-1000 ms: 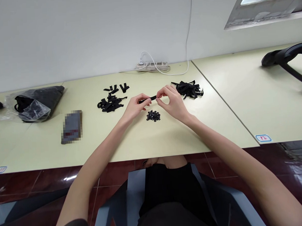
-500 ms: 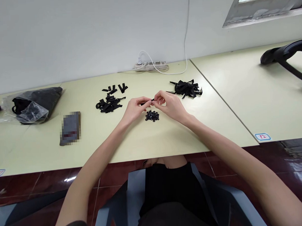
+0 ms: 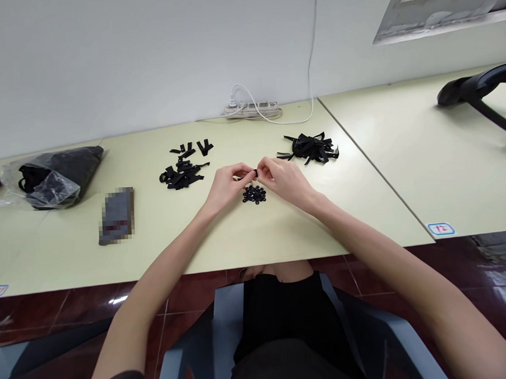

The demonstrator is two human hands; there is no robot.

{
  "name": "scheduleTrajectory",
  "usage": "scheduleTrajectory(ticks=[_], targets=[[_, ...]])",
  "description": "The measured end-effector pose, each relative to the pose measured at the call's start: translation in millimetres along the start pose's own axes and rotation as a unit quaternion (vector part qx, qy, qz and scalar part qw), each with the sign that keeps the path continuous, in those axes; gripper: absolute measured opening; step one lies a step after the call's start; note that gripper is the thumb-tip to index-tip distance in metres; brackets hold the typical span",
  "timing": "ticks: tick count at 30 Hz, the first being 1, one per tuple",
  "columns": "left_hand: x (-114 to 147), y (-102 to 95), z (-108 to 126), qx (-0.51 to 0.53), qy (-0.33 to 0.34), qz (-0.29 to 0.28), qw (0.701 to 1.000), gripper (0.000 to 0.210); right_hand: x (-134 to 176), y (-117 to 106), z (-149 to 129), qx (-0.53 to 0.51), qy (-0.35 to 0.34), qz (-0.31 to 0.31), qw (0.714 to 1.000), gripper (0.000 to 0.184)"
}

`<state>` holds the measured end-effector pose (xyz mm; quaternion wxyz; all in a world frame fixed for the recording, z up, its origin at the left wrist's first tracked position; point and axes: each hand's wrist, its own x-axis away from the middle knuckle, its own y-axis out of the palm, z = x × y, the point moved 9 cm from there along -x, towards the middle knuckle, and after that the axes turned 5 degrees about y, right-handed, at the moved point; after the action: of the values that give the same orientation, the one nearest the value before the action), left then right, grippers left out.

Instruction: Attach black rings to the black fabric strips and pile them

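Observation:
My left hand [image 3: 228,184] and my right hand [image 3: 283,177] meet fingertip to fingertip above the table. Pinched between them is a short black fabric strip [image 3: 255,173], mostly covered by my fingers. Whether a small ring is on it I cannot tell. Just below my hands lies a heap of small black rings [image 3: 254,194]. A loose pile of black strips [image 3: 183,174] rests to the left of my left hand. Beyond my right hand is another tangled pile of black strips [image 3: 314,148].
A power strip [image 3: 253,109] with a white cable lies against the wall. At the left are a black item in a clear plastic bag [image 3: 63,178] and a blurred flat object [image 3: 116,216]. A black curved object [image 3: 475,93] stands far right on the adjoining table.
My right hand has dropped slightly and its fingers have curled in closer. The black strip shows as a smaller, more folded bit between my fingertips.

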<state>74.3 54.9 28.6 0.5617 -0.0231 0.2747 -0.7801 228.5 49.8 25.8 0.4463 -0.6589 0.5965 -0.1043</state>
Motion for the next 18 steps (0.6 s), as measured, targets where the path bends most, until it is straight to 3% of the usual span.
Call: scheduleTrajectory(ticks=[8,18], targets=[[4.6,6.8,2.2,-0.034,0.001,-0.015,0.999,0.03,-0.5,6.6,2.4,0.032,-0.013,-0.016,0.999,0.015],[1.4,8.9,-3.5,0.001,0.005,-0.042,0.999,0.034,-2.2,0.6,5.9,-0.069,0.008,-0.022,0.997,0.015]])
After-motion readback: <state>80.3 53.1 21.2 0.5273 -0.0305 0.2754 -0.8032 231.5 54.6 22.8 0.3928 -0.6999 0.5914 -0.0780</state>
